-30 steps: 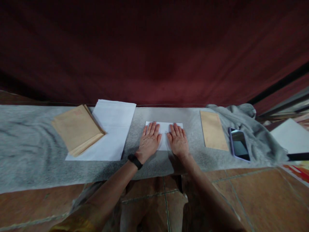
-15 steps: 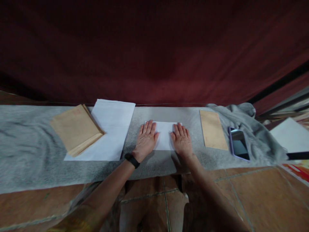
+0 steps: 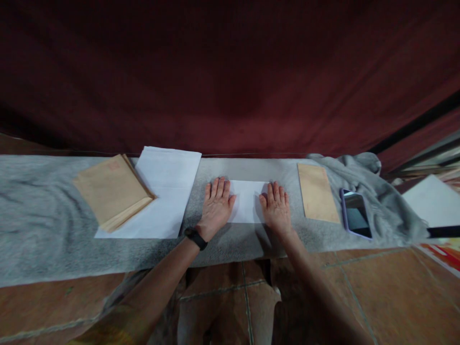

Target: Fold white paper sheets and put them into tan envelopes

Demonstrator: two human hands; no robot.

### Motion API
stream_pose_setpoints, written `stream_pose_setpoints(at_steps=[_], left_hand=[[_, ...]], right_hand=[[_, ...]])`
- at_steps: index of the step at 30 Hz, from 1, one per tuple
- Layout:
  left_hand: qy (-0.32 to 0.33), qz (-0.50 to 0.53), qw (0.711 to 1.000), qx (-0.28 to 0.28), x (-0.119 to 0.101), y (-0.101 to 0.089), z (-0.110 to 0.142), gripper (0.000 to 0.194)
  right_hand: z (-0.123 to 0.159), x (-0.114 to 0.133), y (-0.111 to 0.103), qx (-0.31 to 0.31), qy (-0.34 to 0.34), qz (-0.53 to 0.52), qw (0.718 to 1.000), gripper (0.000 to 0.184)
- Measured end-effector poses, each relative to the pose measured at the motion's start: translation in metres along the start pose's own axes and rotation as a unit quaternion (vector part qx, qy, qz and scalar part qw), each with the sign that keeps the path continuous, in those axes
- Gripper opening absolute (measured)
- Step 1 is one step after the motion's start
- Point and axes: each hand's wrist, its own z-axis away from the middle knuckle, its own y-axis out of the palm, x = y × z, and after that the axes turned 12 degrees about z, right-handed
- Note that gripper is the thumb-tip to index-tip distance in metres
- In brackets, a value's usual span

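Note:
A white sheet of paper (image 3: 247, 201), apparently folded, lies flat in front of me on the grey cloth (image 3: 230, 244). My left hand (image 3: 216, 203) rests palm down over its left end, fingers stretched out and the thumb pointing inward. Over the right end lies my right hand (image 3: 276, 206), also flat with its fingers extended. Both ends of the paper are hidden under the hands. Neither hand grips anything. A black band (image 3: 196, 238) circles my left wrist.
To the left, a stack of brown envelopes (image 3: 111, 189) overlaps larger white sheets (image 3: 170, 179). On the right lie a single brown envelope (image 3: 318, 191) and a phone (image 3: 355, 213) in a purple case. A dark red cloth (image 3: 230, 86) hangs behind.
My hands have slid slightly apart over the paper, the left one a little leftward and the right one further right. The things around them have stayed in place.

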Motion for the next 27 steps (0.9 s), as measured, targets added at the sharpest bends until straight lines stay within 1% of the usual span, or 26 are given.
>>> stream_pose_setpoints(at_steps=[4, 8, 12, 17, 27], left_hand=[[0.039, 0.035, 0.999, 0.0, -0.005, 0.003, 0.002, 0.056], [0.081, 0.074, 0.994, 0.005, -0.011, 0.008, 0.006, 0.054], [0.107, 0.089, 0.99, 0.011, -0.016, 0.012, 0.011, 0.052], [0.108, 0.071, 0.991, 0.024, -0.017, 0.013, 0.016, 0.052], [0.097, 0.039, 0.993, 0.047, -0.018, 0.011, 0.016, 0.053]], right_hand=[[0.0, 0.009, -0.002, -0.004, -0.029, -0.035, 0.999, 0.059], [0.002, 0.022, -0.005, 0.011, -0.064, -0.071, 0.995, 0.057], [0.006, 0.033, -0.01, 0.026, -0.099, -0.092, 0.991, 0.056], [0.01, 0.038, -0.013, 0.041, -0.122, -0.078, 0.989, 0.055], [0.008, 0.033, -0.006, 0.036, -0.117, -0.043, 0.992, 0.055]])
